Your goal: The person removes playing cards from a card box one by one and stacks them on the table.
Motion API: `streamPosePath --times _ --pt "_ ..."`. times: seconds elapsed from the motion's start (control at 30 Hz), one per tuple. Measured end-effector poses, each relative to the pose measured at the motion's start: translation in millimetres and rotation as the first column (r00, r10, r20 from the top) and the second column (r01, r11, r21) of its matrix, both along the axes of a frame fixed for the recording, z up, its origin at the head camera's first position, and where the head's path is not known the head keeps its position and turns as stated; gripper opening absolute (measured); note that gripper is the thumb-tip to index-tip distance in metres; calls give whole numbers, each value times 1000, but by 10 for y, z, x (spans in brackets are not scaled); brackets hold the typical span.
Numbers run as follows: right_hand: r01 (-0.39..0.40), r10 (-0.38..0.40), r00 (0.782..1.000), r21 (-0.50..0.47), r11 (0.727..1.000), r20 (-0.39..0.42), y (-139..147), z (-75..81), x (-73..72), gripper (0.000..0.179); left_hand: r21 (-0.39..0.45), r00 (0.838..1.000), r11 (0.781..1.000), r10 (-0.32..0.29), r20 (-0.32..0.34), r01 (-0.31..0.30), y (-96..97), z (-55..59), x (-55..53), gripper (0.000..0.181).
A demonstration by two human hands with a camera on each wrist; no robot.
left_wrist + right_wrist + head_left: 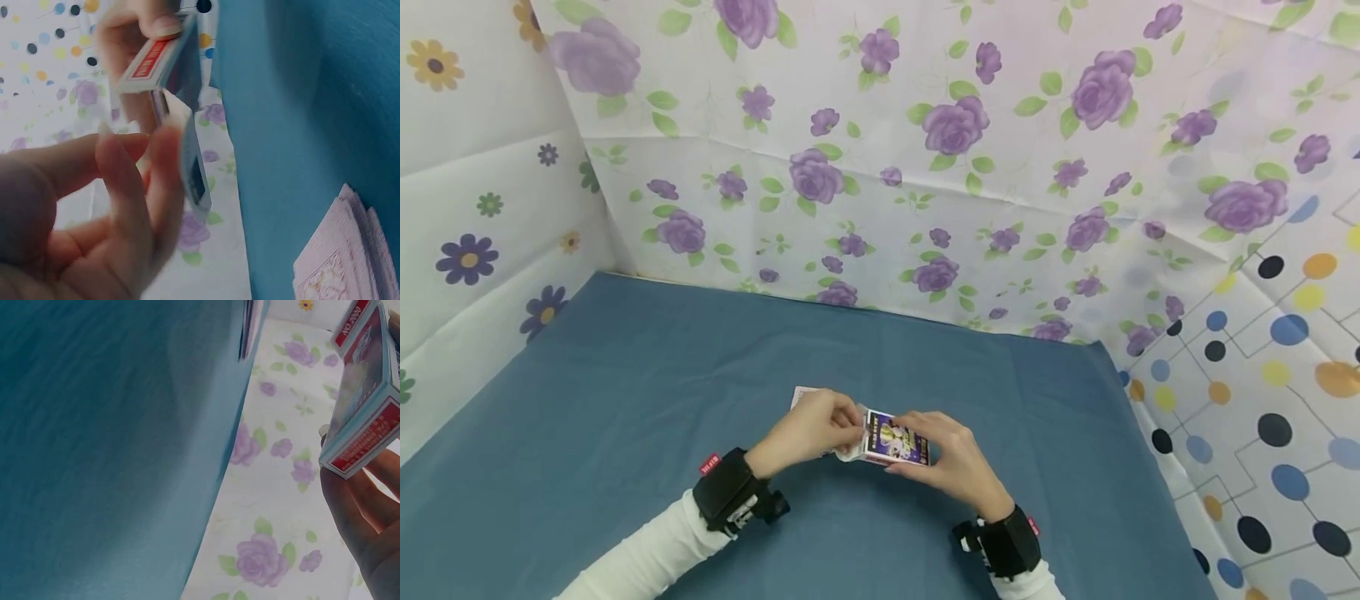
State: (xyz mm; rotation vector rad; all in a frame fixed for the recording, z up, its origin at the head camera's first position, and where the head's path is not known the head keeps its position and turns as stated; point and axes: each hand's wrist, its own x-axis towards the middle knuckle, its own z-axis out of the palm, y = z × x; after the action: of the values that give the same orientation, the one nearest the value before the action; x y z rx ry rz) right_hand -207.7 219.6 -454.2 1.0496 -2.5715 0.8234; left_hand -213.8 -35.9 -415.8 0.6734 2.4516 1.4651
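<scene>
A playing card box (895,439), purple and gold on its front, is held by my right hand (951,458), with the thumb on its near edge and fingers along the far edge. Red panels mark its ends, and the lid flap (195,175) at the left end stands out from the box. My left hand (820,425) is at that end, its fingertips (165,140) against the flap and slightly blurred. Low in the left wrist view lies a stack of pale pink playing cards (331,269); in the head view, the left hand partly hides these cards (802,393).
A blue cloth (700,358) covers the table, with slight creases. Behind it hangs a white sheet with purple roses (955,125). More patterned sheets flank it, flowers (467,258) on the left and coloured dots (1273,429) on the right. Each wrist wears a black camera strap (730,492).
</scene>
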Motion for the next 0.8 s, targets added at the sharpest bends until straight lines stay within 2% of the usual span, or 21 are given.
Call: streamPosePath --times 0.1,0.17,0.3,0.43,0.53,0.67,0.8 --pt "-10 10 1000 5 1000 -25 -13 23 13 57 -38 1000 999 22 -13 -23 51 -26 35 12" --pt "-12 12 999 6 1000 -42 -16 31 25 56 -31 1000 999 17 0 -17 70 -53 35 15" --pt "-11 11 998 1 1000 -55 -22 47 43 56 13 995 1000 5 104 -6 87 -96 16 21" --pt "-1 1 999 -7 1000 -46 -26 43 54 55 37 973 998 40 228 -50 84 -123 -7 19" --pt "0 -1 999 -9 1000 -51 -21 27 55 55 35 957 997 58 285 -71 70 -118 -18 17" --pt "1 -2 998 -10 1000 -63 -16 -3 48 56 63 942 996 32 334 -56 27 -98 -38 19" --pt "6 -7 998 -16 1000 -54 -13 -19 38 56 122 923 992 -34 382 -14 -47 -79 -61 17"
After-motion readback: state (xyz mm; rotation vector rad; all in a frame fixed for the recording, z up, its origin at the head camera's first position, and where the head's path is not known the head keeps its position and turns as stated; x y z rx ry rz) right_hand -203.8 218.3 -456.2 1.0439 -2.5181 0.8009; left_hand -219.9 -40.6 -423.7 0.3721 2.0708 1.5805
